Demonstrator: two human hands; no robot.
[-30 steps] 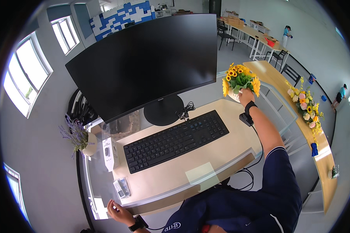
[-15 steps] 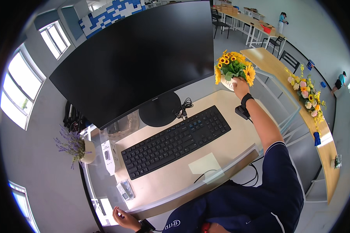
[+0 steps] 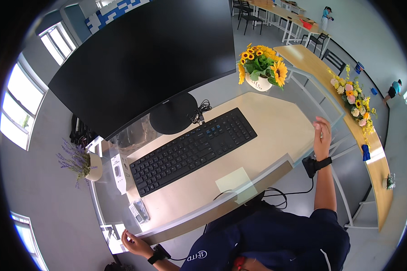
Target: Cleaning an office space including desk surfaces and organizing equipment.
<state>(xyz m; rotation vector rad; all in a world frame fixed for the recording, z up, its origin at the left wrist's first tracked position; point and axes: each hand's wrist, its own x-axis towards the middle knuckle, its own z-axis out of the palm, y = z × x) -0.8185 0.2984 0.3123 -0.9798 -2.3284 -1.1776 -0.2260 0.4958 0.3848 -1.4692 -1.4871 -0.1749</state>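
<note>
My right hand (image 3: 322, 137) is by the right edge of the glass-topped desk (image 3: 276, 119), its fingers loosely bent and holding nothing. A white pot (image 3: 259, 83) of artificial sunflowers (image 3: 261, 63) stands upright at the back right of the desk, beside the monitor (image 3: 153, 54) and apart from that hand. My left hand (image 3: 136, 245) is at the front left edge, fingers slightly curled and apart, with nothing visible in it. Nearest to it lies a small white remote control (image 3: 138, 212) in clear wrapping. A black keyboard (image 3: 194, 151) lies across the middle.
A small white box (image 3: 120, 174) and a potted lavender plant (image 3: 93, 167) stand at the left. A bundled black cable (image 3: 201, 110) lies by the monitor's base. A pale square sheet (image 3: 236, 185) is near the front. Flowers (image 3: 355, 101) line a wooden table at right.
My right hand has let go of the sunflower pot and drawn back toward me to the desk's right edge. The view has shifted slightly; my left hand stays by the front left edge.
</note>
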